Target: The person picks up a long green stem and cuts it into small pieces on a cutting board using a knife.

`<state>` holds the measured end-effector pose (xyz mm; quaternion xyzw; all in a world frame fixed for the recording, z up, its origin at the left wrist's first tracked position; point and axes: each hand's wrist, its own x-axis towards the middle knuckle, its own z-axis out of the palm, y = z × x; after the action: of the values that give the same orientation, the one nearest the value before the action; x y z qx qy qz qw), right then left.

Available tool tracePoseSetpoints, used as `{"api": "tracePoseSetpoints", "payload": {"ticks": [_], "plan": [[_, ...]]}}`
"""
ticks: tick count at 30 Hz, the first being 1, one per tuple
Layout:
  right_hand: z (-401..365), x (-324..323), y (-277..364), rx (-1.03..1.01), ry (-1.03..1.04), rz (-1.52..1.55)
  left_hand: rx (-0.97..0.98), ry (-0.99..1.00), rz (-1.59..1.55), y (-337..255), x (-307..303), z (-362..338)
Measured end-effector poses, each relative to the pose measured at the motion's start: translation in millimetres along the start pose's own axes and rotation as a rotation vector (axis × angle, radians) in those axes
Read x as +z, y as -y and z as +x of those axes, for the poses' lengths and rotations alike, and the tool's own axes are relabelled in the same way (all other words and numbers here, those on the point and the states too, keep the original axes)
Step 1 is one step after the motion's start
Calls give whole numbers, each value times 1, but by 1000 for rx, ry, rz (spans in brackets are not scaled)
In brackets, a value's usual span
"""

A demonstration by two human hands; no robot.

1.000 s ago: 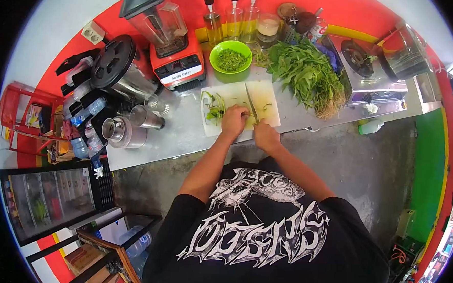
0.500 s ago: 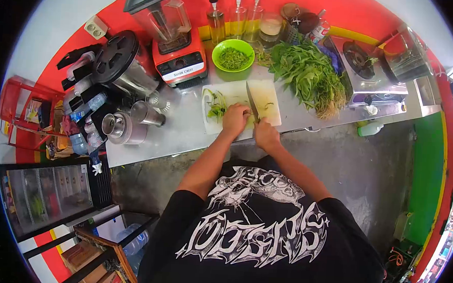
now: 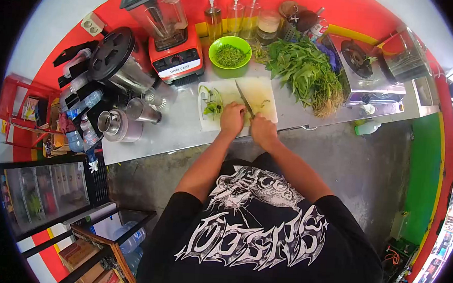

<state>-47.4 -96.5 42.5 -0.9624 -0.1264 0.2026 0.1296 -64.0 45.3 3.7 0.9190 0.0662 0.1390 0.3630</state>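
A white cutting board lies on the steel counter. My right hand is closed round the handle of a knife, whose blade points up and to the left across the board. Close beside the blade, my left hand rests on the board with its fingers bent together; what they press on is too small to name. Green stems and leaves lie on the board's left part, and small green bits are on its right part. Behind the board is a lime-green bowl of chopped greens.
A leafy green bunch with roots lies right of the board, beside a steel stove. On the left are a red blender, metal cups and a large steel container. Pump bottles stand along the wall.
The view has shifted slightly. The knife blade tilts a little more to the left, and both hands stay close together on the board.
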Motion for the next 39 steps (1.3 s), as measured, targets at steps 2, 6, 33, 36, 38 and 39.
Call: {"api": "tracePoseSetpoints", "payload": {"ticks": [2, 6, 33, 36, 38, 39], "plan": [[-1, -1, -5, -21, 0, -31, -27, -6, 5, -4, 3, -5], [-17, -16, -18, 24, 25, -43, -139, -25, -21, -14, 5, -5], [14, -23, -72, 41, 54, 66, -448, 109, 294, -36, -8, -1], [16, -24, -67, 83, 56, 134, -380, 165, 284, -30, -7, 10], [13, -19, -66, 87, -48, 145, -254, 163, 178, -19, 0, 18], [9, -16, -65, 89, -47, 138, -256, 164, 171, -14, 3, 21]]}}
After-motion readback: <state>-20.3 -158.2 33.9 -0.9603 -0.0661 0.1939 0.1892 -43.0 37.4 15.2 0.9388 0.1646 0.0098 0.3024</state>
